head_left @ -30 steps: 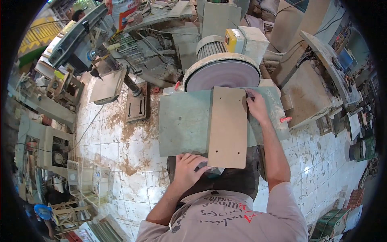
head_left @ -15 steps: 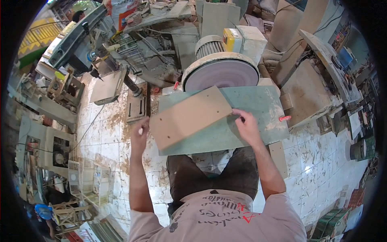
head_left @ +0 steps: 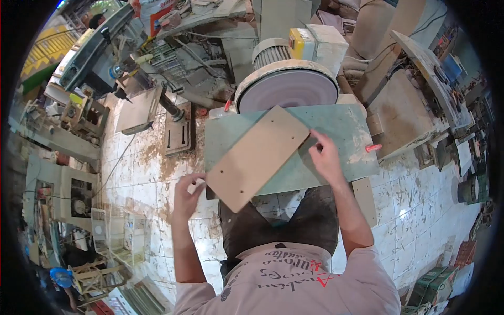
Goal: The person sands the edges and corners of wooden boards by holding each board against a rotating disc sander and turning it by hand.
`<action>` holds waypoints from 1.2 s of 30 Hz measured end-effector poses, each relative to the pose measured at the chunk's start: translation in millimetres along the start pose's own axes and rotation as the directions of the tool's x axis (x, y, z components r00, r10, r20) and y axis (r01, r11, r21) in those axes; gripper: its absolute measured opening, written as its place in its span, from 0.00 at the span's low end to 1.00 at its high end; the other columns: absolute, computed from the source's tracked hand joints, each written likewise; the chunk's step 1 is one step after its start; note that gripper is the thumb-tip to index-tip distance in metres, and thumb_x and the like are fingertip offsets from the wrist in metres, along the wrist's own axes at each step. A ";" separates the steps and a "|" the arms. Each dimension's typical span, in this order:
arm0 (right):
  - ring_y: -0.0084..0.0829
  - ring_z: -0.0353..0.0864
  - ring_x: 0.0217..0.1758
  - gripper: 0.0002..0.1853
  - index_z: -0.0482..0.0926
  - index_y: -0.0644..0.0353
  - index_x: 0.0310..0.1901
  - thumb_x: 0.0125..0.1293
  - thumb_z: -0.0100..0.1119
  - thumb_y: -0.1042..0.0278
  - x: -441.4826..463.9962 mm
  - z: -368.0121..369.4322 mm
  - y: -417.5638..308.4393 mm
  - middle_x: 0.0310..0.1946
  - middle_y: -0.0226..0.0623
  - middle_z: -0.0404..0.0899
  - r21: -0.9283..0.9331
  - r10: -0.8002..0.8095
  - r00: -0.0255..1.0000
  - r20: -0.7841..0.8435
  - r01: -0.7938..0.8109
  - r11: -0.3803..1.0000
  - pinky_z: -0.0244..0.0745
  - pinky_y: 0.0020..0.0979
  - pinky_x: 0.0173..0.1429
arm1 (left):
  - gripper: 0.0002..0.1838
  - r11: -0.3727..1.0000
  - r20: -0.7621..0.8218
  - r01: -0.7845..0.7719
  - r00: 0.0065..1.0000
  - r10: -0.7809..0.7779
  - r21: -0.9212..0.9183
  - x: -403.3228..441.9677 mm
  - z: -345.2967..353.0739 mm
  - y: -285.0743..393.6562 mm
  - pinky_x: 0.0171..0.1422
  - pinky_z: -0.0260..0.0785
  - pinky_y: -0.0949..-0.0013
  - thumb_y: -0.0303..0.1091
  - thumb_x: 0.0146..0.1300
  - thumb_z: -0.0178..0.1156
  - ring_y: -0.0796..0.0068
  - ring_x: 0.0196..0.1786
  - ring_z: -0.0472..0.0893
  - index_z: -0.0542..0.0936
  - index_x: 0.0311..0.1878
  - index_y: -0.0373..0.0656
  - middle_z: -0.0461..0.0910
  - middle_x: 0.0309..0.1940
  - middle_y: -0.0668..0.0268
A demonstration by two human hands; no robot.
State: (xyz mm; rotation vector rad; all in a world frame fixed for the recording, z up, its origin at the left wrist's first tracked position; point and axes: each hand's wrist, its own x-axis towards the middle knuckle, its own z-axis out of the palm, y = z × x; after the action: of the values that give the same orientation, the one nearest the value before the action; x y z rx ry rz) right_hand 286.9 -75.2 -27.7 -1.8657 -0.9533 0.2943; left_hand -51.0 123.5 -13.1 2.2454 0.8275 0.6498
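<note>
A flat tan wooden board point(head_left: 257, 157) with several small holes lies slantwise on the green worktable point(head_left: 341, 136) of a disc sander. Its far corner is close to the large round sanding disc point(head_left: 289, 93); whether they touch I cannot tell. My left hand point(head_left: 188, 197) has its fingers curled at the board's near left corner, which overhangs the table's front edge. On the opposite side, my right hand point(head_left: 325, 157) grips the board's right corner with bent fingers.
Behind the disc sits the ribbed motor point(head_left: 271, 52) with a yellow and white box point(head_left: 315, 47). A drill press point(head_left: 139, 107) stands at left. Red clamp handles point(head_left: 373, 147) flank the table. Another holed board point(head_left: 364, 202) lies at right. Dust and shavings litter the tiled floor point(head_left: 404, 210).
The board has turned more steeply: its left end came toward me, its right end moved away. My left hand moved nearer and slightly right, my right hand a little farther out.
</note>
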 end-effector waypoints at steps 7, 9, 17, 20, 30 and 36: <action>0.41 0.80 0.42 0.26 0.75 0.68 0.58 0.57 0.56 0.69 35.1 -13.4 12.6 0.43 0.54 0.81 -0.034 0.096 0.994 -0.044 -0.098 0.995 0.74 0.37 0.51 | 0.14 0.994 0.259 -0.106 0.960 0.102 -0.001 -26.3 38.2 74.9 0.57 0.55 0.65 0.33 0.51 0.71 0.73 0.46 0.77 0.83 0.42 0.50 0.83 0.37 0.73; 0.40 0.81 0.42 0.25 0.75 0.69 0.58 0.57 0.55 0.69 47.2 -16.3 18.1 0.41 0.53 0.82 -0.006 0.076 0.996 -0.046 -0.077 0.997 0.74 0.36 0.50 | 0.15 0.993 0.315 -0.117 0.941 0.120 -0.026 -26.6 55.1 90.9 0.59 0.54 0.64 0.35 0.51 0.71 0.70 0.47 0.77 0.83 0.43 0.50 0.82 0.37 0.71; 0.43 0.81 0.46 0.31 0.77 0.68 0.56 0.58 0.64 0.49 39.0 -20.6 -20.6 0.45 0.50 0.82 -0.130 0.061 0.969 0.241 -0.030 0.991 0.74 0.37 0.55 | 0.21 0.909 0.416 -0.257 0.825 0.383 -0.327 -47.1 116.5 127.3 0.64 0.66 0.60 0.38 0.56 0.69 0.60 0.57 0.75 0.79 0.53 0.45 0.80 0.47 0.62; 0.47 0.74 0.58 0.36 0.74 0.64 0.59 0.56 0.66 0.44 9.7 -6.9 -48.5 0.53 0.51 0.77 -0.416 -0.171 0.939 0.297 0.289 0.862 0.69 0.42 0.62 | 0.25 0.903 0.530 -0.098 0.781 0.331 -0.418 -57.4 122.1 134.7 0.64 0.68 0.62 0.35 0.60 0.67 0.61 0.60 0.74 0.73 0.60 0.43 0.77 0.53 0.59; 0.52 0.70 0.58 0.34 0.71 0.61 0.64 0.61 0.62 0.47 -19.9 1.2 -66.0 0.55 0.54 0.73 -0.474 0.037 0.946 0.322 0.128 0.871 0.65 0.45 0.64 | 0.23 -0.120 0.562 0.575 0.701 -0.439 -0.810 -76.0 174.9 154.9 0.60 0.69 0.65 0.46 0.75 0.47 0.73 0.57 0.74 0.64 0.63 0.38 0.74 0.56 0.60; 0.28 0.76 0.49 0.29 0.69 0.66 0.64 0.66 0.62 0.59 -39.6 -17.8 -62.0 0.48 0.44 0.78 0.196 0.110 0.905 0.411 -0.205 0.959 0.70 0.28 0.57 | 0.23 0.090 0.345 0.458 0.770 -0.537 -0.884 -93.1 137.2 131.6 0.57 0.71 0.69 0.49 0.76 0.43 0.77 0.50 0.78 0.71 0.57 0.37 0.78 0.49 0.64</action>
State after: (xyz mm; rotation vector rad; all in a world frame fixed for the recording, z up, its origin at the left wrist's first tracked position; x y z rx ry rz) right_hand 240.8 -102.5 25.7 -1.6944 -0.9842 0.8778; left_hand 22.2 -74.3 -31.1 0.6985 0.8281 0.6110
